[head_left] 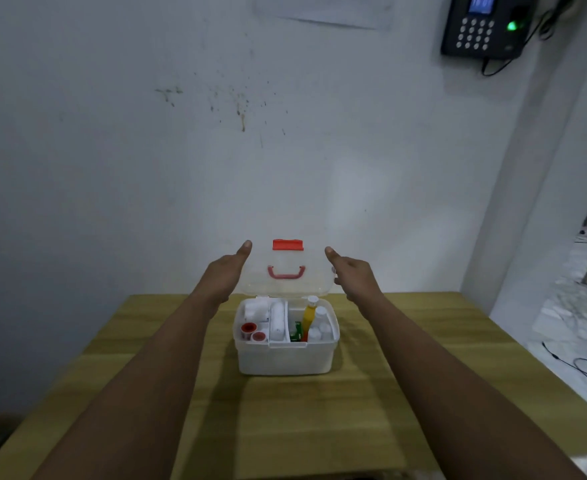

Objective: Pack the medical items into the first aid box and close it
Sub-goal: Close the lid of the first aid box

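A pale, scuffed wall (216, 150) fills most of the view, with a dark keypad device (482, 26) mounted at its upper right, and below it a yellowish wood-grain table (406, 375) carries the work. Near the table's far middle stands the first aid box (287, 358), a rounded white plastic tub whose translucent lid (287, 275) is raised upright on its rear hinge, showing a red handle (287, 273) and a red latch (287, 244) at its top edge. The left hand (226, 275) and right hand (354, 277) flank the lid, one at each side edge; their fingers look spread and flat rather than curled, seemingly touching or just beside the lid, holding nothing else. Packing looks finished: the table around the box is bare, and the compartments hold white rolls (278, 320), a yellow bottle (309, 317), white bottles (321, 323), a green packet (297, 331) and two small red-topped pots (253, 332). What remains, judging by this, is lowering the lid and snapping the latch.
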The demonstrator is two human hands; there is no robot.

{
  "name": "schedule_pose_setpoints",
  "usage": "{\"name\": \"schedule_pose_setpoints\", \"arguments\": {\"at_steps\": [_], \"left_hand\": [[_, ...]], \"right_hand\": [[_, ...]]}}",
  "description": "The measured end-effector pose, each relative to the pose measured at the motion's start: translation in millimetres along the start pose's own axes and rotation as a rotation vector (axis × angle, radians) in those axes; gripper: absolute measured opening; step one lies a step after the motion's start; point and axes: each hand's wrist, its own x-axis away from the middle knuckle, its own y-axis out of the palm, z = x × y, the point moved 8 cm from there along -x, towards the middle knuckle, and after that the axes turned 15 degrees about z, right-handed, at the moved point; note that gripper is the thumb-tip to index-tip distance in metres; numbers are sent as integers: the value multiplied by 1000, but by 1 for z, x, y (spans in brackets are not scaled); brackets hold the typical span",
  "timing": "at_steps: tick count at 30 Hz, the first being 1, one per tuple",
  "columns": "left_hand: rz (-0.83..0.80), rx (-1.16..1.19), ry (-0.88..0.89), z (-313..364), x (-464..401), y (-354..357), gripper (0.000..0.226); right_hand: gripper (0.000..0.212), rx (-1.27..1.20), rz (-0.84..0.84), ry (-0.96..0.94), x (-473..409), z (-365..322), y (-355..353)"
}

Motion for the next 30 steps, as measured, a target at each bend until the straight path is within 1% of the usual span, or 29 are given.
{"name": "schedule_pose_setpoints", "arguments": {"at_steps": [1, 5, 7, 9, 11, 12, 14, 17, 18, 21, 25, 27, 30], "left_hand": [[3, -5, 5, -3, 5, -3, 83], [14, -10, 31, -16, 22, -12, 82], [41, 4, 36, -21, 29, -15, 78], [71, 9, 52, -25, 35, -17, 66], [92, 1, 82, -28, 40, -16, 54], [104, -3, 92, -29, 44, -16, 51], [136, -4, 97, -33, 49, -16, 51], [183, -4, 95, -41, 56, -19, 48], [190, -16, 100, -45, 58, -18, 48], [150, -49, 92, -62, 62, -10, 50], [84, 15, -24, -84, 66, 1, 67], [80, 65, -60, -86, 67, 2, 68], [80, 92, -67, -86, 67, 4, 67]], "right_hand": [[74, 3, 11, -14, 5, 1, -2], [62, 24, 46, -60, 28, 7, -9], [61, 42, 61, -91, 36, 9, -11], [69, 53, 81, -132, 42, 11, -12], [71, 65, 93, -151, 45, 15, -11], [71, 71, 97, -151, 45, 18, -10], [68, 71, 123, -135, 47, 25, -12], [52, 79, 147, -89, 50, 38, -12], [50, 92, 150, -81, 51, 43, -11], [57, 153, 149, -52, 55, 59, -7], [68, 160, 141, -66, 61, 66, 0], [78, 157, 122, -77, 62, 66, 6], [93, 155, 59, -59, 64, 68, 18]]}}
